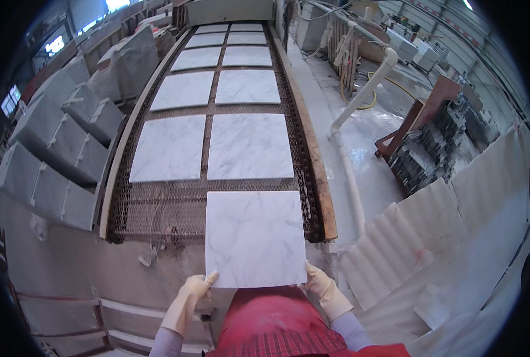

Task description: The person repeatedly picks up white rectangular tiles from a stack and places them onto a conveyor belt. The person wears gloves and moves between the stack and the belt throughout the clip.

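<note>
A square white marble tile (256, 238) with grey veins is held level in front of me. Its far part lies over the near end of a wire-mesh conveyor (158, 205). My left hand (195, 287), in a cream rubber glove, grips the near left corner with the thumb on top. At the near right corner my right hand (324, 288), gloved alike, is closed on the edge; its fingers underneath are hidden. Beyond the held piece, two columns of similar tiles (250, 146) lie flat on the mesh, running away to the far end.
Wooden rails (308, 143) border the conveyor. Grey slabs (53, 149) lean in stacks on the left. A white pipe (360, 98) runs along the right side, near a rack of dark stone pieces (429, 143). White foam sheeting (390, 250) covers the near right. A metal frame (104, 318) stands at lower left.
</note>
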Action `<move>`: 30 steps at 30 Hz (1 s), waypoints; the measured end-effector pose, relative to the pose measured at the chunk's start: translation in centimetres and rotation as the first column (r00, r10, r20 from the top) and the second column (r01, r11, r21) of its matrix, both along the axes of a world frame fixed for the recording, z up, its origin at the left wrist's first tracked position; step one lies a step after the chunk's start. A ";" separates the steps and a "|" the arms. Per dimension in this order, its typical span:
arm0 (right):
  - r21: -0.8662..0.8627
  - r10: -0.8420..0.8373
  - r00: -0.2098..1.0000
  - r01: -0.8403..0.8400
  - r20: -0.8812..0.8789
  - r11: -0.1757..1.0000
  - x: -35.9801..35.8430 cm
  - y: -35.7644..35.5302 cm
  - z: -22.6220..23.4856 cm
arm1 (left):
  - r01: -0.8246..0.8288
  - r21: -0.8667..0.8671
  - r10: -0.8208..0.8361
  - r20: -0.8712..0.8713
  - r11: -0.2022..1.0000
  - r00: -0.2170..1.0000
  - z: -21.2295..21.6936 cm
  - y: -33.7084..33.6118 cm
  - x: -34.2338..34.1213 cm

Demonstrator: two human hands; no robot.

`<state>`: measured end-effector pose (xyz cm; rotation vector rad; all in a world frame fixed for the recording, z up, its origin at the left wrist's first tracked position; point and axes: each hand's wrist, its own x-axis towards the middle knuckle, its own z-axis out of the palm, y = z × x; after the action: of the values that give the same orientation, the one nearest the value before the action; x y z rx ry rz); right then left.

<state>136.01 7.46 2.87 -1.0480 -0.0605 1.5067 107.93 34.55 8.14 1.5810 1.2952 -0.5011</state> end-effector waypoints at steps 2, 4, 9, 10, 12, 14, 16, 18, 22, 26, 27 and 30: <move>-0.026 -0.041 0.999 0.041 0.012 0.999 -0.3 0.5 0.7 | -0.044 -0.036 0.045 0.016 0.998 0.999 0.3 0.2 -0.1; -0.068 -0.105 0.993 0.108 0.049 0.992 -1.0 1.2 2.6 | -0.077 -0.070 0.077 0.008 0.995 0.997 -0.3 0.3 -0.5; -0.110 -0.162 0.987 0.163 0.024 0.980 -0.8 0.9 2.8 | -0.189 -0.146 0.195 0.030 0.971 0.980 -0.4 -0.1 -0.4; -0.118 -0.210 0.978 0.211 0.014 0.970 -1.1 1.3 3.1 | -0.197 -0.147 0.204 0.036 0.969 0.978 -0.1 0.0 -0.3; -0.143 -0.276 0.960 0.267 -0.042 0.953 -1.9 2.9 6.4 | -0.229 -0.178 0.246 0.078 0.957 0.966 0.9 0.2 -0.3; -0.184 -0.315 0.939 0.289 -0.136 0.939 -2.6 4.2 9.5 | -0.271 -0.242 0.310 0.139 0.932 0.941 2.4 0.3 -0.6; -0.123 -0.287 0.939 0.268 -0.187 0.956 -1.9 3.2 6.0 | -0.330 -0.334 0.403 0.182 0.883 0.897 4.5 0.0 0.0; -0.067 -0.244 0.942 0.234 -0.231 0.970 -1.6 2.4 2.6 | -0.369 -0.429 0.490 0.216 0.825 0.845 5.2 0.1 0.1; -0.085 -0.215 0.960 0.202 -0.178 0.976 -0.6 3.7 1.1 | -0.395 -0.539 0.581 0.231 0.744 0.780 5.6 -1.2 0.6; -0.138 -0.198 0.977 0.186 -0.077 0.973 -0.2 5.5 1.3 | -0.400 -0.576 0.620 0.252 0.713 0.743 4.3 -2.5 0.3; -0.150 -0.196 0.979 0.186 -0.055 0.971 -0.1 5.7 1.4 | -0.418 -0.564 0.629 0.248 0.712 0.737 4.0 -2.9 0.3; -0.176 -0.190 0.982 0.188 0.005 0.966 0.3 6.1 1.5 | -0.495 -0.505 0.670 0.253 0.707 0.698 2.6 -3.9 0.2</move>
<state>136.36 13.54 4.41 -1.1517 0.1802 1.3622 108.17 30.67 10.70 0.7758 1.1829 0.0119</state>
